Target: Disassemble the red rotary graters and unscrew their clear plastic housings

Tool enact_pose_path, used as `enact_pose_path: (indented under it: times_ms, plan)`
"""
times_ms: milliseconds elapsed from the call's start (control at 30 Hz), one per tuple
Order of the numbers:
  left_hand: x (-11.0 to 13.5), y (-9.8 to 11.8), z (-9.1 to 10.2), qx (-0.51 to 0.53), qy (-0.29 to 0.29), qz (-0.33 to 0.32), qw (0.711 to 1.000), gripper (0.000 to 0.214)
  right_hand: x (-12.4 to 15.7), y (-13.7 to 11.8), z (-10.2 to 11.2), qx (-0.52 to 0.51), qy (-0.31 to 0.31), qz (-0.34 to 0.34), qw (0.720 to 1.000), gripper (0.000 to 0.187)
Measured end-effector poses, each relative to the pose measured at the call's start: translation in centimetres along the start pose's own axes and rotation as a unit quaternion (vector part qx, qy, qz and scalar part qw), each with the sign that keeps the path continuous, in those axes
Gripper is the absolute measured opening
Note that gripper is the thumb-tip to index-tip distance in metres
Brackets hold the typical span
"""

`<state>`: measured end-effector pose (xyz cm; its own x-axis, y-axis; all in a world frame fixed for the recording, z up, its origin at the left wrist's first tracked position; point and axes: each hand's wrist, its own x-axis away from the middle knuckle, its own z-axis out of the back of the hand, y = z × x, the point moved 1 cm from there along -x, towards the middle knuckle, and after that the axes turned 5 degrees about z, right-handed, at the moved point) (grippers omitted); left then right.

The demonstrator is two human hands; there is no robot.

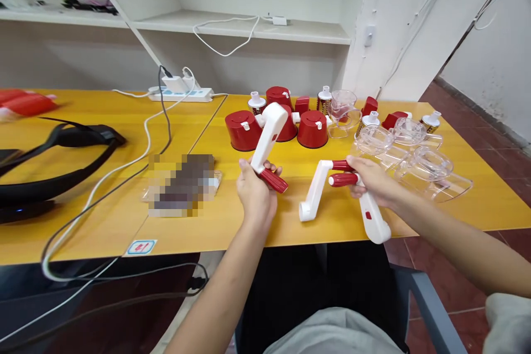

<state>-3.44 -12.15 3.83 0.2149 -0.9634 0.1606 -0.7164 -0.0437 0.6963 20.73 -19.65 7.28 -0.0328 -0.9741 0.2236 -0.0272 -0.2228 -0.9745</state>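
Observation:
My left hand [258, 196] is wrapped round a white crank handle [267, 141] with a red grip, its wide round end pointing up and away. My right hand [373, 180] holds two more such crank handles by their red grips. One crank handle [316, 191] reaches left and down over the table; the other crank handle [374, 221] points down toward the table's front edge. Beyond the hands stand several round red plastic bases [312, 129]. Among them are drums with white tops [324, 99]. Several clear plastic housings [427, 165] lie to the right of my right hand.
On the yellow table [232, 227], a blurred-out dark object [185, 182] lies left of my left hand. Farther left are cables [146, 121], a power strip [180, 94] and a black headset [83, 135]. White shelves [307, 33] stand behind; a grey chair arm [435, 310] is below right.

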Motion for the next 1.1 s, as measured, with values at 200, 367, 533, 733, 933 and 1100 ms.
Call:
enact_pose_path:
  times_ms: [200, 367, 533, 733, 933, 1100]
  plan:
    - [1.3, -0.2, 1.9, 0.031, -0.046, 0.121, 0.991, 0.034, -4.8, 3.2, -1.5, 0.115, 0.003, -0.043, 0.992, 0.043]
    - [2.7, 0.6, 2.3, 0.048, -0.162, 0.16, 0.972, 0.04, -7.8, 2.7, -2.3, 0.256, -0.008, 0.004, 0.967, 0.04]
    - [3.8, 1.5, 2.4, 0.012, -0.251, 0.146, 0.957, 0.071, -10.1, 1.8, -1.9, 0.396, -0.022, 0.092, 0.913, 0.04]
    - [4.3, 2.5, 3.1, -0.033, -0.331, 0.169, 0.928, 0.119, -11.2, 1.4, -1.4, 0.506, -0.037, 0.142, 0.85, 0.041]
    - [5.2, 3.2, 3.3, -0.083, -0.413, 0.238, 0.875, 0.119, -11.5, 1.4, -1.7, 0.548, -0.041, 0.17, 0.818, 0.039]
    - [5.9, 4.7, 2.9, -0.183, -0.424, 0.292, 0.838, 0.093, -9.4, -0.5, -2.6, 0.509, -0.036, 0.236, 0.827, 0.032]
